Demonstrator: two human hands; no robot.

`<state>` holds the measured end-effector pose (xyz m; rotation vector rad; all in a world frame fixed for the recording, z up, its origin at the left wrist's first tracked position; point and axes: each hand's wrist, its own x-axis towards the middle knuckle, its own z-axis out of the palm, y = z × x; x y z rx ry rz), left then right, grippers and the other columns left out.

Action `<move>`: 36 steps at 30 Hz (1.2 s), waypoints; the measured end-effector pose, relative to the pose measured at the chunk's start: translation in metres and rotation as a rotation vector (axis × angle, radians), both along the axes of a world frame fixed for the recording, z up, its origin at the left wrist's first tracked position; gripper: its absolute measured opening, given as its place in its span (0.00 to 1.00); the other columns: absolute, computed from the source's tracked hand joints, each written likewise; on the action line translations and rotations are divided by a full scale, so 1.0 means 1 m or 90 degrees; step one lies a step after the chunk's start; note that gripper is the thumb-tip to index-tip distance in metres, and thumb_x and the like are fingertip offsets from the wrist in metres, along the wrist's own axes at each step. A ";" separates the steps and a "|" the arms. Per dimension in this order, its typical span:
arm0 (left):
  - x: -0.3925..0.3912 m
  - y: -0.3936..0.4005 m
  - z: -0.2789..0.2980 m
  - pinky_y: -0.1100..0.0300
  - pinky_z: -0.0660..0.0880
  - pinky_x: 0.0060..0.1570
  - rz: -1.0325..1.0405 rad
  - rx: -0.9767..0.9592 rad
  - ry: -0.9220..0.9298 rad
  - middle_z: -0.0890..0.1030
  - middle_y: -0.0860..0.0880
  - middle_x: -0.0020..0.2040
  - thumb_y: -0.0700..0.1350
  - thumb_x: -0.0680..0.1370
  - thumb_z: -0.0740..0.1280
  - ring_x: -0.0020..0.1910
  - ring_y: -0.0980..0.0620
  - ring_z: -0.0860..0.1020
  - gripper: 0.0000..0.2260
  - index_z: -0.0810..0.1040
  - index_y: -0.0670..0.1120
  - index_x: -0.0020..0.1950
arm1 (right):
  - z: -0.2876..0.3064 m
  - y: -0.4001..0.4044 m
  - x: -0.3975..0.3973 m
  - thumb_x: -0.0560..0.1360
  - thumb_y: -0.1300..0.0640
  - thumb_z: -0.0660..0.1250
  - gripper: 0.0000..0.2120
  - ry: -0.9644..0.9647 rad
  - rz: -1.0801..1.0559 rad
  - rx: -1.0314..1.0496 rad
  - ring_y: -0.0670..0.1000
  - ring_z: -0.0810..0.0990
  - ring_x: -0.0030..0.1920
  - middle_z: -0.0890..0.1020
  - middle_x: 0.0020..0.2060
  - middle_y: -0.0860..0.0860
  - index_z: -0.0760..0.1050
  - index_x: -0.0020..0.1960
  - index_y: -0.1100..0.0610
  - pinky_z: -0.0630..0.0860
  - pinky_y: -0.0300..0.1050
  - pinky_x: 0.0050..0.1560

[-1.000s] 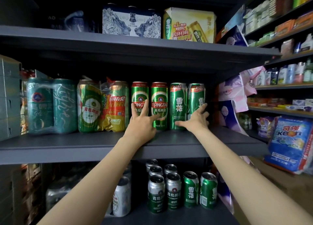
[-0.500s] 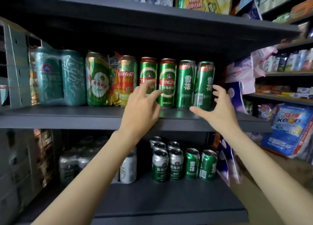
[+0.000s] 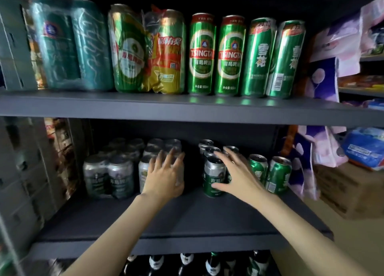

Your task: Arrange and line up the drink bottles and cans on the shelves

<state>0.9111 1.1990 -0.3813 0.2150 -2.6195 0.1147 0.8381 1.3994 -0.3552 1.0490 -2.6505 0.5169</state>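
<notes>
My left hand (image 3: 166,177) lies with spread fingers against a shrink-wrapped pack of silver cans (image 3: 108,176) on the lower shelf (image 3: 166,219). My right hand (image 3: 235,173) reaches over a short row of silver-and-green cans (image 3: 214,175); its thumb touches the front can's face and its fingers stretch over the cans behind. Two short green cans (image 3: 278,176) stand just right of that hand. On the upper shelf (image 3: 145,109) two tall Tsingtao cans (image 3: 201,55) and two tall green cans (image 3: 259,57) stand in a line beside wrapped packs (image 3: 145,51).
Dark bottles (image 3: 187,263) show under the lower shelf. Grey crates (image 3: 18,171) wall off the left side. Purple-and-white soft packs (image 3: 324,80) hang off the shelf's right end, with a cardboard box (image 3: 351,192) on the floor there.
Both hands left the tall cans on the upper shelf and dropped to the lower shelf, now touching the short cans. The view tilted down with them.
</notes>
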 end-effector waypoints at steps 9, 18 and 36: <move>-0.027 -0.018 -0.044 0.43 0.75 0.54 0.014 -0.082 0.099 0.80 0.44 0.54 0.45 0.44 0.81 0.51 0.39 0.79 0.48 0.68 0.49 0.63 | 0.002 -0.051 -0.094 0.56 0.32 0.73 0.63 -0.102 -0.069 0.335 0.61 0.39 0.75 0.45 0.77 0.49 0.38 0.76 0.49 0.38 0.64 0.72; -0.030 -0.019 -0.052 0.45 0.65 0.59 0.030 -0.122 0.143 0.79 0.43 0.56 0.49 0.47 0.82 0.54 0.39 0.77 0.50 0.65 0.49 0.66 | 0.005 -0.055 -0.070 0.63 0.40 0.75 0.57 -0.108 -0.017 0.285 0.60 0.38 0.75 0.45 0.77 0.51 0.40 0.77 0.53 0.41 0.55 0.73; -0.031 -0.021 -0.054 0.43 0.70 0.60 0.053 -0.163 0.159 0.80 0.43 0.56 0.49 0.48 0.82 0.54 0.39 0.78 0.50 0.65 0.49 0.66 | 0.002 -0.035 -0.044 0.68 0.50 0.74 0.40 0.024 0.012 0.184 0.58 0.53 0.74 0.64 0.69 0.51 0.59 0.73 0.57 0.45 0.48 0.73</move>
